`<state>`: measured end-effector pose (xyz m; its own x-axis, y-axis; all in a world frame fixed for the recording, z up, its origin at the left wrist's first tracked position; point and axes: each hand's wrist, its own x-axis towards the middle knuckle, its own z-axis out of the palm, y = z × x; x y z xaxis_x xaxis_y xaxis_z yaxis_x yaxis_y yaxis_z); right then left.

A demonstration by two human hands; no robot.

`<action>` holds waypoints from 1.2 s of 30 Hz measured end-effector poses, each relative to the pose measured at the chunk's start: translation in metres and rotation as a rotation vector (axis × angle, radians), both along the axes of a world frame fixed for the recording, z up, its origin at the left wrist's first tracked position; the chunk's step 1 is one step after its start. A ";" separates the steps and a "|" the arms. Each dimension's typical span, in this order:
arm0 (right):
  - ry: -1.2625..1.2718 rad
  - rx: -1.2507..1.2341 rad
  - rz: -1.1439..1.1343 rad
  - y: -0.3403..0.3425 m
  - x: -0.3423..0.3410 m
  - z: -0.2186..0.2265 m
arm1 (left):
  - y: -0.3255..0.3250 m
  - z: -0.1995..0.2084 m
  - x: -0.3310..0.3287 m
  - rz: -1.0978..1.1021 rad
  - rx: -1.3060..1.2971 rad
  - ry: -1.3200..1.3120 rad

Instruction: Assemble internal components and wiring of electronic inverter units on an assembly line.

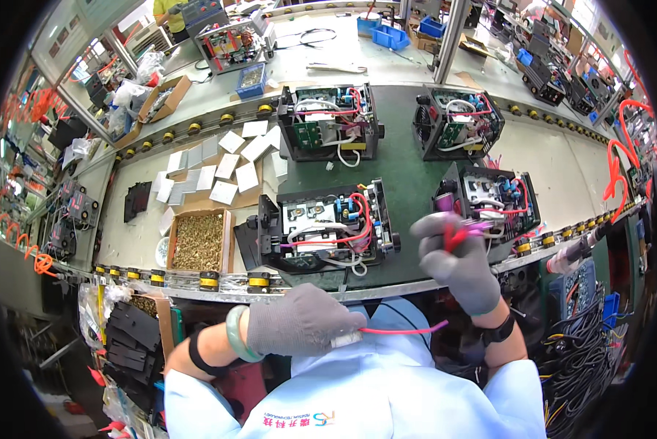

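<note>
My left hand (303,320), in a grey glove, is closed in front of my body near the bench's front edge. It grips a small whitish piece with a red wire (401,331) that runs out to the right and ends in a purple tip. Raised at the right, my gloved right hand (460,263) is closed on a bunch of short red wires (456,235) with purple ends, blurred by motion. Behind that hand stands an open black machine housing (489,194) with a circuit board. Another open housing (325,223), with red and white wires, sits just beyond my left hand.
Two more open housings (328,124) (460,121) stand farther back on the green board (394,172). At left are silvery plates (226,167) and a box of small brass-coloured parts (199,241). A roller rail (208,282) edges the bench; black cables (580,373) hang lower right.
</note>
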<state>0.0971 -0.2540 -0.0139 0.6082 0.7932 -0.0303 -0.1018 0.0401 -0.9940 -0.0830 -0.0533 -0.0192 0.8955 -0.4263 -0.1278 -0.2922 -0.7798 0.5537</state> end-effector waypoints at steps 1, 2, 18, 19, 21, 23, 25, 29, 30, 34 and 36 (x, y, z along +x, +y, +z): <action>0.018 -0.100 0.129 0.004 0.001 0.001 | 0.002 0.017 0.004 -0.080 0.035 0.032; 0.038 -0.198 0.259 0.006 0.000 0.001 | 0.004 0.026 0.009 -0.160 0.069 0.063; 0.391 -0.181 -0.077 0.048 -0.059 -0.024 | 0.085 0.018 0.066 0.402 -0.072 -0.376; 0.401 -0.154 -0.090 0.053 -0.063 -0.031 | 0.082 0.006 0.062 0.390 -0.071 -0.363; 0.410 -0.134 -0.103 0.060 -0.067 -0.033 | 0.076 -0.002 0.059 0.431 -0.106 -0.285; 0.369 -0.167 -0.127 0.070 -0.065 -0.031 | 0.066 -0.009 0.055 0.358 -0.093 -0.296; 0.233 -0.207 -0.211 0.079 -0.070 -0.036 | 0.066 -0.012 0.051 0.289 -0.079 -0.313; 0.264 -0.217 -0.270 0.084 -0.072 -0.046 | 0.086 -0.008 0.061 0.255 -0.297 -0.002; 0.258 -0.226 -0.268 0.086 -0.072 -0.047 | 0.095 -0.012 0.063 0.240 -0.447 0.021; 0.260 -0.280 -0.263 0.086 -0.071 -0.046 | 0.114 0.002 0.091 0.592 -0.428 -0.132; 0.258 -0.314 -0.249 0.088 -0.070 -0.045 | 0.112 -0.003 0.097 0.585 -0.450 0.107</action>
